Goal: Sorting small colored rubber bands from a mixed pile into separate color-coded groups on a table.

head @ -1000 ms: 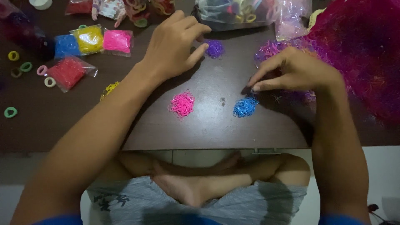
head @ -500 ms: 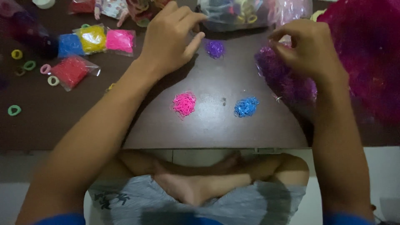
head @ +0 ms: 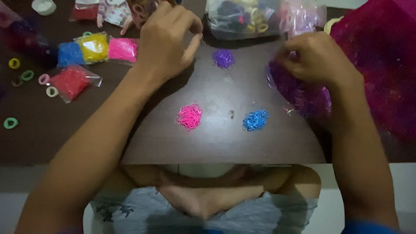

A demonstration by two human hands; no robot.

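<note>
My right hand (head: 318, 58) sits on the heap of tiny purple and magenta elastic bands in a clear plastic bag (head: 299, 93) at the right of the dark brown table (head: 216, 143). Fingers curled down into the heap, knuckles up; the tips are buried, so I cannot tell if they have pinched a band or are only feeling among them.

My left hand (head: 167, 41) hovers over the far middle of the table, fingers bent and loosely drawn together, thumb out to the side. I see nothing held in it. It is near the small purple pile of bands (head: 223, 58), apart from it, not touching.

3 sorted piles lie on bare table: the purple one far from me, a small pink pile of bands (head: 189, 117) nearer on the left, a small blue pile of bands (head: 255, 120) nearer on the right. All 3 well apart from each other.

Left side: sealed clear packets of bands in blue (head: 69, 53), yellow (head: 92, 47), pink (head: 122, 48) and red (head: 69, 81), with loose soft hair rings in green, yellow and pink (head: 27, 76) scattered beside them. A clear bag of bigger hair ties (head: 242, 17) lies at the far edge.

Handling, as I judge it: the bands are very light, soft, stretchy, and tangle readily. Best taken 1 at a time with thumb and forefinger tips at the loose top of the heap; a deeper grab would likely drag up a clump.
</note>
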